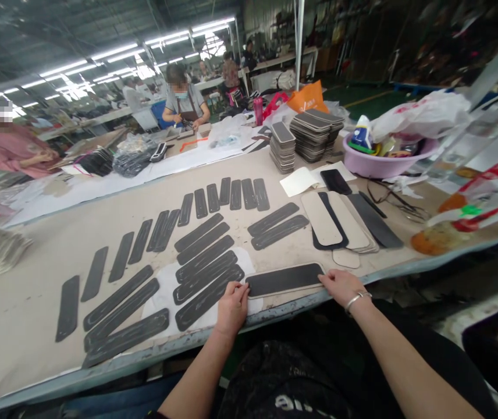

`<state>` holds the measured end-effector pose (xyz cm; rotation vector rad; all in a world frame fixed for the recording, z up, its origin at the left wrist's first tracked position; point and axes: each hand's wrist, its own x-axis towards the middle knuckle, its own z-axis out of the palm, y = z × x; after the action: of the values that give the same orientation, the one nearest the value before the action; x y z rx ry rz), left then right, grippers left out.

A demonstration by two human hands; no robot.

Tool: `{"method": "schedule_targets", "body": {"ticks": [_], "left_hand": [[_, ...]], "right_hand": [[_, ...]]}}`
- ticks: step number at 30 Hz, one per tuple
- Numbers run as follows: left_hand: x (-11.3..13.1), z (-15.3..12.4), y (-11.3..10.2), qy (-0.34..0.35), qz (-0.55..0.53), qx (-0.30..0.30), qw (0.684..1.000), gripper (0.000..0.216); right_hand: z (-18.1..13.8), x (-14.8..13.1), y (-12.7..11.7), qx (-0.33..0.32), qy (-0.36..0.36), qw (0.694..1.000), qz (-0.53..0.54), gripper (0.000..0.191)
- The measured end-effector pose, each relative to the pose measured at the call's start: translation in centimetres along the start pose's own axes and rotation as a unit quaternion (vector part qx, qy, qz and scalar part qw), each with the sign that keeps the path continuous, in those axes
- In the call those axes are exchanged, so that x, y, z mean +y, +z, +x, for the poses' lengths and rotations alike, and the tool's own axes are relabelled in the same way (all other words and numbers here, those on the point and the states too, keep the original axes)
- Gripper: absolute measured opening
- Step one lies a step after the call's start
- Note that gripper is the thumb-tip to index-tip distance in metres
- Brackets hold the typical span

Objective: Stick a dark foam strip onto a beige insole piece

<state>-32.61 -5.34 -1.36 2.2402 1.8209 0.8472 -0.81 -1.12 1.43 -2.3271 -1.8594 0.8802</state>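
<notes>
A long black strip on a pale backing [284, 279] lies flat near the table's front edge. My left hand [233, 305] presses on its left end and my right hand [341, 285], with a silver bangle at the wrist, presses on its right end. Just left of it several similar black strips [205, 262] lie side by side on a white sheet [166, 285]. To the right sits a fanned pile of beige and black pieces [345, 224].
More black strips [118, 302] are spread across the worktable [22, 314]. Stacks of pieces [314, 134], a purple basin [384, 166], a phone [335, 181], scissors [399, 202] and plastic bags [484, 198] stand at the right. Other people work at the far benches.
</notes>
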Motion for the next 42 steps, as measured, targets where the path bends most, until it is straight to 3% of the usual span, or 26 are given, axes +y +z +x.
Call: {"method": "schedule_targets", "body": {"ticks": [9,25,31,42], "left_hand": [[-0.02,0.07,-0.39,-0.035,-0.025,0.000,0.999,0.021],[0.12,0.15,-0.28,-0.009,0.002,0.006,1.000,0.023],[-0.23,0.07,0.05,0.030,0.015,0.022,0.999,0.021],[0.57,0.20,-0.42,0.020,0.013,0.012,1.000,0.023]], "right_hand": [[-0.10,-0.07,-0.10,0.007,0.002,1.000,-0.020,0.034],[-0.30,-0.37,-0.11,0.025,0.016,1.000,-0.005,0.031],[-0.55,-0.58,-0.08,0.042,0.022,0.999,0.004,0.030],[-0.76,-0.69,-0.33,0.026,0.009,1.000,-0.013,0.034]]}}
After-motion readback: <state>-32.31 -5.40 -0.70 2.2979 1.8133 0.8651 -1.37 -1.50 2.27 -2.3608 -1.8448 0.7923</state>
